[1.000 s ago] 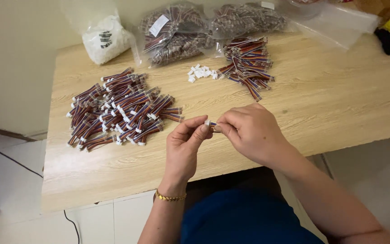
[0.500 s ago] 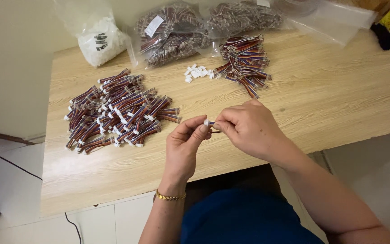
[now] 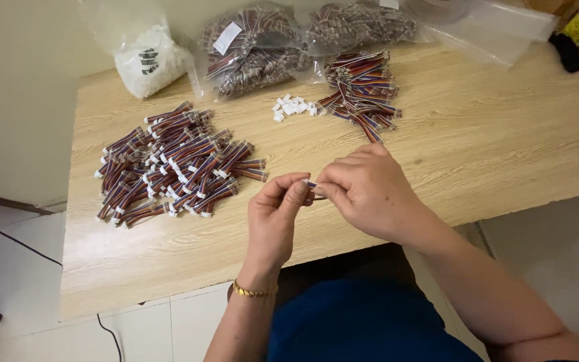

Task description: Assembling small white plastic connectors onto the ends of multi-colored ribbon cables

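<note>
Over the near edge of the wooden table point(image 3: 504, 147), my left hand point(image 3: 275, 218) and my right hand point(image 3: 368, 189) meet fingertip to fingertip. Between them they pinch a short multicoloured wire piece with a small white connector point(image 3: 311, 185); most of it is hidden by my fingers. A big pile of finished wire pieces with white ends point(image 3: 175, 164) lies left of my hands. Further back sit a few loose white connectors point(image 3: 293, 107) and a smaller bundle of wires point(image 3: 362, 87).
At the back stand a clear bag of white connectors point(image 3: 150, 57), two clear bags of wires point(image 3: 252, 50), and empty plastic bags at the far right point(image 3: 504, 27). A dark object point(image 3: 565, 50) lies at the back right corner. White floor shows left.
My hands stay together at the same spot, fingers working slightly on the small wire piece. The view has shifted a little.
</note>
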